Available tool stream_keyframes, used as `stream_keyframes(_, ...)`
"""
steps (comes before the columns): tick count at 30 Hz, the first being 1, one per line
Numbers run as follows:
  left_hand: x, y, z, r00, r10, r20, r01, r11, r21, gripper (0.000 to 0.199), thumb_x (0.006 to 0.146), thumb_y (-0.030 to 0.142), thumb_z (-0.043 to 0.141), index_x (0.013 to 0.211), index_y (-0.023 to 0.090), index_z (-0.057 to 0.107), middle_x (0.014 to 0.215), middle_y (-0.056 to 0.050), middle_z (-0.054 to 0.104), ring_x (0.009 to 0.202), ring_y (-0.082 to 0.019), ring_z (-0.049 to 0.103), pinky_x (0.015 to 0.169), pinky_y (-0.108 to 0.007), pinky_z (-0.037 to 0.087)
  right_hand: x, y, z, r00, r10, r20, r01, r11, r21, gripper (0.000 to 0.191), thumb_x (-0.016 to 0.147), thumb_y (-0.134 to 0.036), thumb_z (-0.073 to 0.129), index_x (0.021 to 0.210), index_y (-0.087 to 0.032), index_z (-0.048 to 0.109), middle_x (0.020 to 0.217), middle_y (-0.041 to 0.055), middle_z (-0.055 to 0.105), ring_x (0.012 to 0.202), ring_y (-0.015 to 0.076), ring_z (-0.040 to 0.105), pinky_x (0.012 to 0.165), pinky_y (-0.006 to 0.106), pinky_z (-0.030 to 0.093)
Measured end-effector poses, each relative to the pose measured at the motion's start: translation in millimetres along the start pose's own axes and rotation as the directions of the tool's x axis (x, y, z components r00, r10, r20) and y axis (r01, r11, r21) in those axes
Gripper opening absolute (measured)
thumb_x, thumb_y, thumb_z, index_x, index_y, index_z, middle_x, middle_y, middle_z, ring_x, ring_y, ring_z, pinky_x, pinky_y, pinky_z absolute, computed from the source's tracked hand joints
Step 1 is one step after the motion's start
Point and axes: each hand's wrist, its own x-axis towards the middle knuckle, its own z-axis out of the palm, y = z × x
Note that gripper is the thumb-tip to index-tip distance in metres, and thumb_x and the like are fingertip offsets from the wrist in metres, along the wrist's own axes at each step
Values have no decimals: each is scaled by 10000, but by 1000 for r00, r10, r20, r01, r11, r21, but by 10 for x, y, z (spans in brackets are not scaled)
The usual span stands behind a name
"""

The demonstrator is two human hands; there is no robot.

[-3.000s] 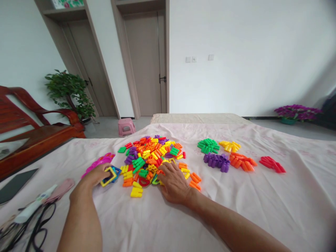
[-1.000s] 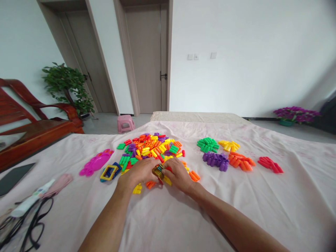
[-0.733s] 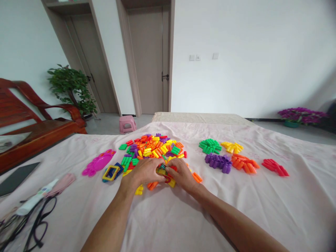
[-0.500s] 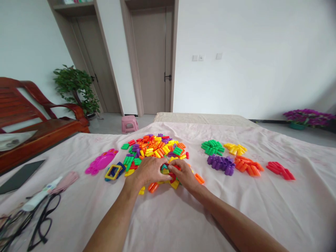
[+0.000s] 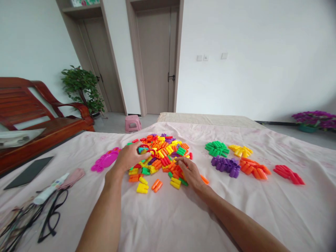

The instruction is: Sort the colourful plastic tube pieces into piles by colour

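My left hand (image 5: 128, 155) is closed on several red ring-shaped plastic frames (image 5: 151, 151), with a teal piece among them, over the left side of a heap of coloured plastic building blocks (image 5: 165, 150). My right hand (image 5: 191, 172) is at the heap's right front, fingers loosely bent and apart above red and orange blocks, with nothing visible in them. Close in front lie a yellow block (image 5: 142, 189), an orange block (image 5: 156, 185) and another yellow block (image 5: 175, 183).
To the right lie groups of green (image 5: 216, 148), yellow (image 5: 240, 151), purple (image 5: 225, 166), orange (image 5: 254, 168) and red blocks (image 5: 288, 174). At left are a magenta plastic piece (image 5: 105, 161), a phone (image 5: 28, 172), a white tube (image 5: 49, 189) and black glasses (image 5: 51, 217) on the cloth (image 5: 168, 224).
My hands have moved apart. The left has carried the red ring frames leftward, while the right has come off them and stays near the heap's right. The view has shifted slightly.
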Motion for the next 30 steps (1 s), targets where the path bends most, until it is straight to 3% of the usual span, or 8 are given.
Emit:
stream_keyframes(2, 0, -352, -74, 981, -184, -65, 188, 981, 49, 535, 779, 699, 562, 1078, 269, 674, 963, -41, 747, 904, -255, 670, 701, -277, 425, 25, 32, -10, 1000, 1, 7, -1, 1000, -24, 305, 945, -418, 482, 1034, -220, 696, 1005, 84, 718, 963, 245, 660, 903, 449, 516)
stream_keyframes(6, -86, -875, -80, 880, -451, -146, 463, 885, 55, 647, 787, 784, 450, 1150, 287, 648, 1061, -96, 737, 938, -313, 662, 680, -326, 428, 52, 63, -1, 1000, -11, 10, 11, 998, -67, 279, 929, -372, 486, 1002, -224, 711, 966, 80, 720, 931, 246, 661, 897, 468, 511)
stream_keyframes(9, -129, -1009, 1, 844, -511, -164, 526, 849, 59, 653, 804, 772, 416, 1141, 270, 662, 1095, -131, 731, 951, -342, 659, 689, -364, 434, 45, 72, 7, 1000, -8, -1, 7, 996, -89, 280, 926, -374, 490, 1008, -234, 718, 961, 68, 717, 925, 243, 662, 876, 453, 520)
stream_keyframes(14, -91, -968, 133, 826, -541, -156, 558, 824, 95, 629, 803, 751, 451, 1143, 272, 677, 1143, -140, 725, 1041, -363, 655, 759, -394, 442, 34, 54, 6, 1000, 1, -8, -2, 997, -75, 281, 911, -391, 504, 991, -230, 720, 970, 68, 727, 940, 244, 671, 884, 433, 515)
stream_keyframes(20, -61, -955, 72, 844, -537, 7, 537, 844, -3, 648, 772, 787, 471, 1109, 283, 700, 1153, -92, 731, 1017, -332, 668, 748, -369, 457, 179, 35, -161, 997, 5, -76, -7, 999, -34, 316, 896, -410, 496, 984, -208, 723, 966, 70, 740, 939, 247, 671, 868, 400, 513)
stream_keyframes(23, -40, -876, 40, 852, -519, -65, 517, 855, -50, 623, 813, 774, 416, 1072, 287, 705, 1124, -77, 737, 996, -321, 667, 719, -351, 450, 298, 140, -351, 993, 3, -114, -23, 985, -169, 329, 903, -387, 477, 1013, -197, 722, 1011, 80, 735, 975, 255, 661, 895, 412, 494)
stream_keyframes(27, 48, -519, 122, 958, -267, -105, 245, 951, -187, 452, 867, 620, 488, 1021, 255, 706, 1059, -49, 750, 981, -244, 673, 770, -298, 459, 374, 369, -527, 991, -65, -114, 14, 917, -399, 380, 938, -385, 455, 1146, -176, 694, 1166, 120, 700, 1123, 283, 606, 1013, 469, 424)
stream_keyframes(30, 139, -112, 265, 997, -14, -78, -5, 971, -240, 383, 886, 528, 514, 1024, 226, 706, 1117, -42, 741, 1056, -211, 657, 880, -272, 449, 372, 496, -533, 995, -65, -76, 27, 908, -418, 448, 972, -401, 406, 1244, -140, 647, 1257, 158, 658, 1185, 288, 577, 1041, 466, 408)
